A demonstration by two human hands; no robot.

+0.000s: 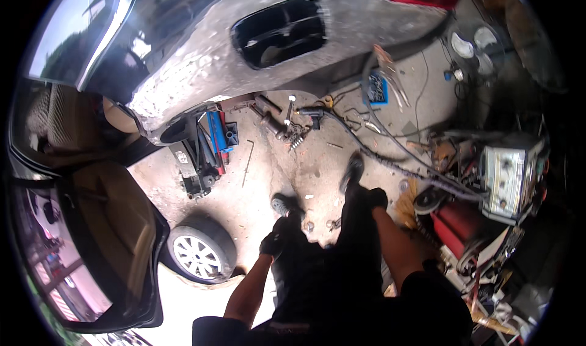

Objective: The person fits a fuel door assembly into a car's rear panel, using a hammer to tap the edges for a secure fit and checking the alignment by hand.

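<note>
My left hand [271, 245], in a black glove, is beside my left thigh and nearest the dark trousers [317, 279]. My right hand [378, 198], also black-gloved, rests by my right knee. The fingers of both blend into the dark clothing, so their pose and any contents cannot be made out. Ahead of my shoes [287, 205] a black pistol-shaped tool [314, 113] with a thick hose lies on the floor. Near it are a dark cylindrical part [271, 123] and a coil spring [296, 141].
A car body [201, 59] with patchy grey paint spans the far side. Its open door [116, 224] stands at left, near a loose wheel [198, 254]. A blue-and-red jack [217, 132], a blue tray [376, 88], hoses and a silver box-shaped machine [508, 178] surround me.
</note>
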